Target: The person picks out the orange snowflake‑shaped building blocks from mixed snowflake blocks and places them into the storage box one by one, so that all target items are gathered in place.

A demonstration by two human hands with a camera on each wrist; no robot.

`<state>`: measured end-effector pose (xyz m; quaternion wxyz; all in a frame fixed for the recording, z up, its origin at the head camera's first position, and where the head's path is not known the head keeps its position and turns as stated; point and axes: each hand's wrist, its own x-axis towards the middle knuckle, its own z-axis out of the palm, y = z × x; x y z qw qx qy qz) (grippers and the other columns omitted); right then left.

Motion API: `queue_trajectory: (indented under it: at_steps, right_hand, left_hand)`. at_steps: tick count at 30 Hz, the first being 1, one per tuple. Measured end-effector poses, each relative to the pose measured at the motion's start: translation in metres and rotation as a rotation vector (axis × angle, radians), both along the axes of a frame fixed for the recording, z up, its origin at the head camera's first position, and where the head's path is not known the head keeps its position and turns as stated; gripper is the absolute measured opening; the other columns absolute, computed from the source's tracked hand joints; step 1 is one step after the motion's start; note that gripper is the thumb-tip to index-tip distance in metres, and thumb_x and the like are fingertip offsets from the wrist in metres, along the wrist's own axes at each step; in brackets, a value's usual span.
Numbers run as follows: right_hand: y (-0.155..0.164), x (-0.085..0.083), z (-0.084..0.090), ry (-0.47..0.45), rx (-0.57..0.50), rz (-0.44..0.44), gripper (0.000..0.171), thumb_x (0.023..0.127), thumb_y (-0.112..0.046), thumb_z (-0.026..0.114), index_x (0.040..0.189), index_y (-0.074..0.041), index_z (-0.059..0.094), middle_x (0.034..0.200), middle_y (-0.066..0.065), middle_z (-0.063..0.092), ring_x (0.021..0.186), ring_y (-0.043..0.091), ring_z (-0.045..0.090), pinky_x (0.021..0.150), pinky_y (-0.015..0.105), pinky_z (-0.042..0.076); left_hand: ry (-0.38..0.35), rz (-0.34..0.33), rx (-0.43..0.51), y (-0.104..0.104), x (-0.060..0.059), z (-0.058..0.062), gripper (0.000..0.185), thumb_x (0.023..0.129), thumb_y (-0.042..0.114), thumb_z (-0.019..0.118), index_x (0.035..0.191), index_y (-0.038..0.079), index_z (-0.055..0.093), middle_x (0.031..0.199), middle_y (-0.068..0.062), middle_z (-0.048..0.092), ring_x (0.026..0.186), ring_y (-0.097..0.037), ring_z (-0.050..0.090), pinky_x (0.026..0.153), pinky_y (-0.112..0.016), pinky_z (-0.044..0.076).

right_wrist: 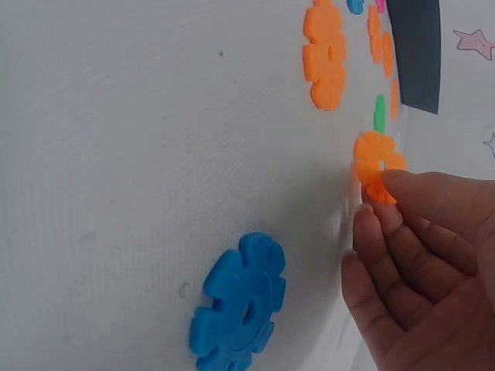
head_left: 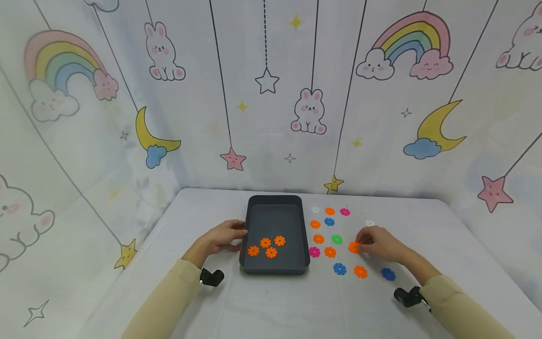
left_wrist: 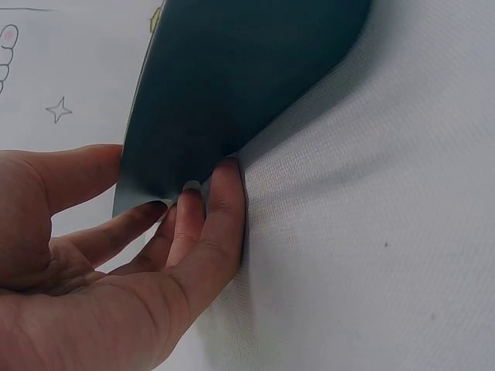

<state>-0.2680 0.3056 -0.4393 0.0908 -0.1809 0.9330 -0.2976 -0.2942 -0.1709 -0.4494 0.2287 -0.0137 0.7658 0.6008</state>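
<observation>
Head view: white table (head_left: 271, 306), cartoon backdrop (head_left: 271, 94); left hand (head_left: 222, 238) steadies tray (head_left: 250, 221), right hand (head_left: 378, 242) pinches orange disc (head_left: 353, 246).

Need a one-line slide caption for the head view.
Left hand rests against dark grey tray holding four orange discs; right hand pinches an orange snowflake disc on the white table.

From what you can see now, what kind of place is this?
Probably a small staged play or recording corner: a cloth-covered table enclosed by a nursery-style backdrop of rabbits and rainbows, with a grey tray and scattered plastic flower discs.
</observation>
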Motion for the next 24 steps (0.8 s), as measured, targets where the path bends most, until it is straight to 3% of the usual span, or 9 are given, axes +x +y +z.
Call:
queue_trajectory:
  at_steps: [10, 16, 24]
  right_hand:
    - [0.007, 0.006, 0.005, 0.025, -0.012, -0.022, 0.012, 0.093, -0.010, 0.072, 0.104, -0.003, 0.070, 0.095, 0.001, 0.069, 0.087, 0.018, 0.062, 0.078, 0.024, 0.056]
    - [0.006, 0.007, 0.016, 0.047, -0.047, -0.044, 0.012, 0.095, -0.010, 0.072, 0.104, -0.003, 0.071, 0.096, 0.003, 0.070, 0.088, 0.020, 0.064, 0.080, 0.030, 0.059]
    - [-0.011, 0.007, 0.032, 0.060, -0.099, -0.025, 0.012, 0.096, -0.010, 0.070, 0.105, -0.002, 0.070, 0.096, 0.003, 0.071, 0.089, 0.021, 0.066, 0.079, 0.025, 0.058]
  left_hand:
    - [0.005, -0.002, -0.003, 0.000, 0.001, 0.001, 0.054, 0.106, 0.013, 0.057, 0.153, -0.003, 0.038, 0.151, -0.024, 0.047, 0.131, -0.036, 0.053, 0.096, -0.049, 0.056]
    - [0.007, -0.003, 0.000, 0.000, 0.001, 0.001, 0.055, 0.105, 0.013, 0.058, 0.153, -0.003, 0.037, 0.151, -0.025, 0.047, 0.130, -0.035, 0.053, 0.095, -0.048, 0.057]
    - [-0.001, -0.003, 0.009, 0.000, 0.001, 0.002, 0.055, 0.105, 0.012, 0.057, 0.153, -0.004, 0.037, 0.150, -0.025, 0.047, 0.130, -0.035, 0.053, 0.095, -0.048, 0.057]
